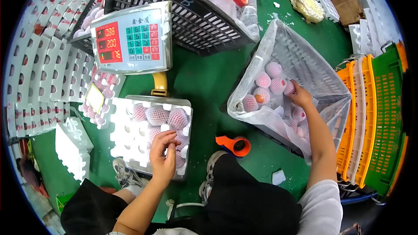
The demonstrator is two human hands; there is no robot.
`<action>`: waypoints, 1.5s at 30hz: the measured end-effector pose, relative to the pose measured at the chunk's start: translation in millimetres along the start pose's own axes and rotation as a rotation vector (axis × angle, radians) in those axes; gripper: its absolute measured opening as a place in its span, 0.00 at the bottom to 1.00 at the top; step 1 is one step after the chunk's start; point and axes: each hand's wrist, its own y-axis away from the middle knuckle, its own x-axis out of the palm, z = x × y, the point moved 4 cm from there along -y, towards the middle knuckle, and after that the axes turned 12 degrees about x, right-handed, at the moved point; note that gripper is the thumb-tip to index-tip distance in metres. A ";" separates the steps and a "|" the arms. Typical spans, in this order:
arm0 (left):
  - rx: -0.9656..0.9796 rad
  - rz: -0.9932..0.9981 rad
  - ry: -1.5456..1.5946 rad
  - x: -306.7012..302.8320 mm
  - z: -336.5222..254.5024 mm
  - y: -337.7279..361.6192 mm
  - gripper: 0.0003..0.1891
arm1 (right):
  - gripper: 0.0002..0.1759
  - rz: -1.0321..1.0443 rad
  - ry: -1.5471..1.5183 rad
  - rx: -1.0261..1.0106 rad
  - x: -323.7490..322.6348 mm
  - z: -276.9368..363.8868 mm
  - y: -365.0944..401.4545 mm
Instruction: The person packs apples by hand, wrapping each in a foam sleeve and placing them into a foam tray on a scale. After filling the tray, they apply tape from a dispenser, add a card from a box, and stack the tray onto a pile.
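Note:
My right hand (301, 95) reaches into a crate lined with clear plastic (278, 43), its fingers closed around a round fruit in a foam net (289, 88). Several more netted fruits (277, 86) lie in that liner, to the left and below the hand. Over a white foam tray (130, 148) hovers my left hand (164, 153), fingers loosely curled, thumb apart, holding nothing. The tray's right and upper hollows carry netted fruits (157, 115); some at the left are bare. It rests on the platform of a scale (133, 39) with lit red digits.
An orange tape dispenser (234, 146) lies on the green floor between tray and crate. A black crate (183, 13) stands behind the scale. Packed foam trays (43, 78) are stacked at left. Yellow and green crates (370, 117) stand at right.

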 end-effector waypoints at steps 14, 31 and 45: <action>-0.107 0.180 0.396 37.7 -31.5 -1.5 0.13 | 0.49 0.272 -0.019 -0.125 77.4 10.4 21.2; 0.504 0.485 -0.078 23.0 -119.8 -58.9 0.45 | 0.48 1.157 -1.502 -0.353 -69.0 173.9 277.5; -0.350 0.376 0.132 -82.9 3.3 -9.0 0.40 | 0.44 1.591 -1.401 -0.343 111.5 267.0 339.1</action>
